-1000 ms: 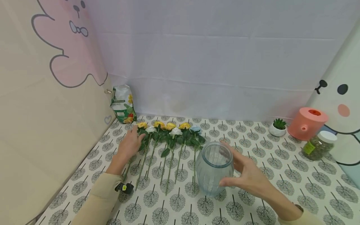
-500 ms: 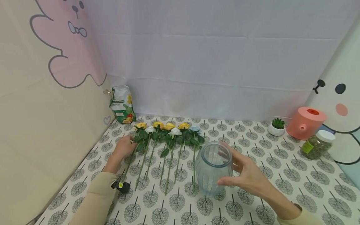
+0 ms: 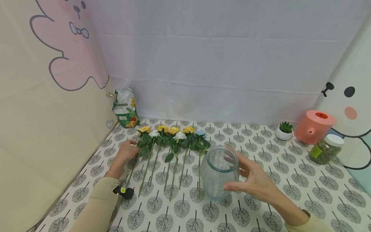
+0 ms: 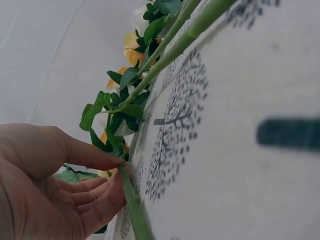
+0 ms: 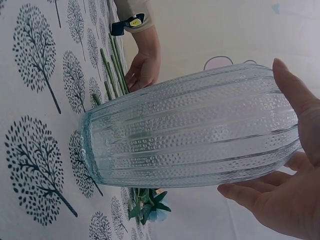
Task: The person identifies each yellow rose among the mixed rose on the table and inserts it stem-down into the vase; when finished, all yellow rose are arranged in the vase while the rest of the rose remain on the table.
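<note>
My left hand (image 3: 126, 153) pinches the green stem of the leftmost yellow rose (image 3: 144, 129), just below its leaves. In the left wrist view, thumb and fingertips meet on that stem (image 4: 132, 205), close to the cloth. Alongside lie several more roses in a row, among them a white rose (image 3: 180, 135) and a pale blue rose (image 3: 200, 132), blooms toward the back wall. With thumb in front and fingers behind, my right hand (image 3: 256, 182) holds a clear, ribbed glass vase (image 3: 215, 183). The vase stands upright on the table; its ribbed side (image 5: 190, 130) fills the right wrist view.
A printed bag (image 3: 126, 109) stands in the back left corner. At the right are a small potted succulent (image 3: 284, 131), a pink watering can (image 3: 313, 129) and a white-lidded jar (image 3: 326, 149). A tree-patterned cloth (image 3: 249, 216) covers the table; fabric walls enclose it.
My left hand has drawn back from beside the leftmost bloom, down to its stem, and its fingers have closed there. The right hand stays on the vase.
</note>
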{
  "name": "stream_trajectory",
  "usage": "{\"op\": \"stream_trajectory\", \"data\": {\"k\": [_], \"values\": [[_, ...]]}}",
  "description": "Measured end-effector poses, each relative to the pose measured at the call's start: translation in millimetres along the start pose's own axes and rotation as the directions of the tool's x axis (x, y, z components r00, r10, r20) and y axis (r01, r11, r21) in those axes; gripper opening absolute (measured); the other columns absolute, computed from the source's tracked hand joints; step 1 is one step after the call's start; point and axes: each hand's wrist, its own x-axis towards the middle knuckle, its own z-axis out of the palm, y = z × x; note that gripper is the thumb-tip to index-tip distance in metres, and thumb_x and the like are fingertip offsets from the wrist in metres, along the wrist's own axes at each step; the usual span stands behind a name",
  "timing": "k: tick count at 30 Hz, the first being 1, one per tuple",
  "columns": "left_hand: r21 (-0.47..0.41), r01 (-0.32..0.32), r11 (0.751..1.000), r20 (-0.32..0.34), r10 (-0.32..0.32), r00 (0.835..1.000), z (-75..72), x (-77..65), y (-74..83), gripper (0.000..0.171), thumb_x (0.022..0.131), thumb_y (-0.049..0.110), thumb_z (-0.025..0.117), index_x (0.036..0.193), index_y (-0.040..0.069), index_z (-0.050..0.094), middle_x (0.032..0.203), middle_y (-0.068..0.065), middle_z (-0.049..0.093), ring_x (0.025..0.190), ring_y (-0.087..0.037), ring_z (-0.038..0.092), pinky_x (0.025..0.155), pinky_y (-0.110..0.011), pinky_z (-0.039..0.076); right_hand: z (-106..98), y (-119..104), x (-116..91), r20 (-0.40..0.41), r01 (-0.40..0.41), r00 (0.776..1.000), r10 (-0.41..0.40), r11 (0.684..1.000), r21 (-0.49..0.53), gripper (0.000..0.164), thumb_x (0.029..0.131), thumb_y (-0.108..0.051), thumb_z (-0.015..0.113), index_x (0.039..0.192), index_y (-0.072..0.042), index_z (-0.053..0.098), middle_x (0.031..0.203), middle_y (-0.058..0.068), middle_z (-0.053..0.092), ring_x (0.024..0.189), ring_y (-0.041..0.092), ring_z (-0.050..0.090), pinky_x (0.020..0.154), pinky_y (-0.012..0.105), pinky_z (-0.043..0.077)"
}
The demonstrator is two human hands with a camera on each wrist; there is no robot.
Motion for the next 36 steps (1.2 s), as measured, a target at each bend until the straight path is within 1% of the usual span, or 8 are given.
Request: {"op": "stream_trajectory", "data": {"k": [4, 7, 13, 17, 22, 26, 28, 36], "values": [[-0.123, 0.028, 0.992, 0.003, -0.028, 1.000, -0.3, 2.1, -3.9, 0.055, 0.097, 0.009, 0.061, 0.143, -0.011, 0.037, 0.100, -0.022, 0.063, 0.079, -0.023, 0.065, 0.068, -0.037, 0.058, 0.2, 0.1, -0.6, 0.002, -0.011, 1.000, 0.011, 1.000, 0.002, 0.107, 0.073, -0.010, 0.089, 0.159, -0.017, 0.027, 0.146, 0.024, 0.048, 0.128, 0.049, 0.049, 0.095, 0.066, 0.044], [-0.188, 0.033, 0.982, 0.020, -0.030, 0.999, -3.0, 2.8, -6.2, 0.057, 0.097, 0.007, 0.062, 0.142, -0.014, 0.036, 0.101, -0.023, 0.063, 0.080, -0.023, 0.066, 0.071, -0.036, 0.059, 0.6, -0.1, -1.0, 0.007, -0.025, 1.000, 0.025, 1.000, 0.007, 0.107, 0.073, -0.010, 0.089, 0.160, -0.021, 0.027, 0.147, 0.024, 0.047, 0.127, 0.050, 0.050, 0.093, 0.065, 0.047], [-0.251, 0.078, 0.965, 0.069, -0.062, 0.996, -9.0, 4.0, -10.6, 0.062, 0.096, 0.009, 0.065, 0.143, -0.016, 0.034, 0.111, -0.024, 0.063, 0.080, -0.016, 0.067, 0.074, -0.032, 0.060, 1.2, -0.9, -1.8, 0.013, -0.040, 0.999, 0.040, 0.999, 0.008, 0.107, 0.073, -0.012, 0.089, 0.160, -0.018, 0.026, 0.146, 0.026, 0.046, 0.124, 0.053, 0.051, 0.090, 0.066, 0.049], [-0.299, 0.113, 0.948, 0.100, -0.087, 0.991, -13.1, 1.1, -7.4, 0.065, 0.097, 0.010, 0.064, 0.147, -0.015, 0.031, 0.121, -0.027, 0.059, 0.085, -0.015, 0.067, 0.076, -0.031, 0.060, 0.4, -1.4, -1.1, 0.014, -0.038, 0.999, 0.038, 0.999, -0.006, 0.108, 0.073, -0.012, 0.090, 0.160, -0.020, 0.026, 0.145, 0.027, 0.047, 0.125, 0.053, 0.050, 0.091, 0.066, 0.048], [-0.379, 0.144, 0.914, 0.088, -0.120, 0.989, -16.7, -0.4, -5.9, 0.063, 0.099, 0.011, 0.059, 0.151, -0.009, 0.030, 0.128, -0.025, 0.054, 0.086, -0.015, 0.066, 0.078, -0.030, 0.060, 0.0, -2.0, -1.2, 0.023, -0.056, 0.998, 0.056, 0.998, 0.004, 0.108, 0.074, -0.012, 0.089, 0.160, -0.019, 0.025, 0.146, 0.028, 0.045, 0.125, 0.056, 0.049, 0.091, 0.065, 0.049], [-0.422, 0.142, 0.896, 0.058, -0.129, 0.990, -19.8, -1.3, -5.3, 0.061, 0.099, 0.012, 0.058, 0.153, -0.003, 0.033, 0.123, -0.017, 0.054, 0.089, -0.016, 0.062, 0.076, -0.030, 0.060, 0.1, -1.7, -1.6, 0.023, -0.061, 0.998, 0.061, 0.998, 0.009, 0.108, 0.074, -0.012, 0.089, 0.160, -0.014, 0.024, 0.146, 0.028, 0.045, 0.124, 0.056, 0.049, 0.090, 0.064, 0.049], [-0.419, 0.122, 0.900, 0.044, -0.114, 0.992, -21.7, -1.8, -4.6, 0.059, 0.100, 0.014, 0.057, 0.152, -0.002, 0.035, 0.120, -0.014, 0.054, 0.090, -0.016, 0.060, 0.074, -0.029, 0.061, 0.1, -1.4, -1.6, 0.021, -0.058, 0.998, 0.058, 0.998, 0.007, 0.108, 0.074, -0.012, 0.089, 0.160, -0.011, 0.024, 0.146, 0.029, 0.044, 0.124, 0.056, 0.049, 0.090, 0.064, 0.050], [-0.431, 0.059, 0.900, -0.007, -0.069, 0.998, -28.6, -4.3, 0.0, 0.039, 0.103, 0.027, 0.055, 0.131, -0.001, 0.057, 0.106, -0.009, 0.058, 0.088, -0.016, 0.062, 0.073, -0.030, 0.060, -0.4, -0.2, -0.3, 0.018, -0.039, 0.999, 0.039, 0.999, 0.000, 0.108, 0.073, -0.012, 0.090, 0.160, -0.022, 0.026, 0.145, 0.029, 0.045, 0.124, 0.056, 0.049, 0.092, 0.065, 0.048]]}}
